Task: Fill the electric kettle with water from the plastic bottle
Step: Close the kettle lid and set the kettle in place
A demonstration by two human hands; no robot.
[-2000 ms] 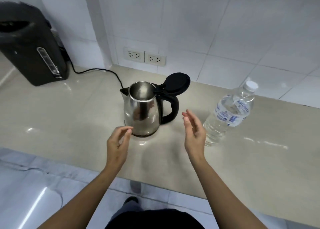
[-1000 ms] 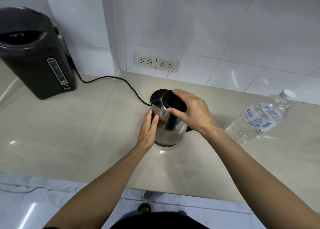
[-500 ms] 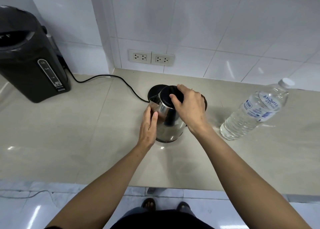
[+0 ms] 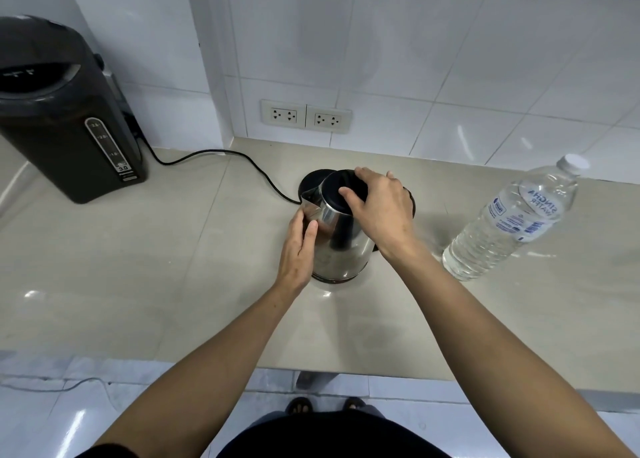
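The steel electric kettle [image 4: 341, 246] stands upright mid-counter, spout to the left. Its black lid [image 4: 337, 187] is down. My right hand [image 4: 381, 211] lies over the lid and the top of the handle, fingers curled on the lid. My left hand [image 4: 298, 249] presses flat against the kettle's left side below the spout. The clear plastic water bottle [image 4: 512, 222] stands to the right of the kettle, apart from both hands, with its white cap [image 4: 573, 163] on and water inside.
The kettle's black base [image 4: 311, 182] with its cord [image 4: 214, 154] lies just behind the kettle. A large dark hot-water dispenser [image 4: 69, 118] stands far left. Two wall sockets [image 4: 306, 116] sit on the tiled wall. The counter's front edge [image 4: 346, 371] runs near my body.
Two seconds ago the lid stood open and both hands hovered free. The right hand then brought the lid down and the left went to the kettle's side; both hold there.
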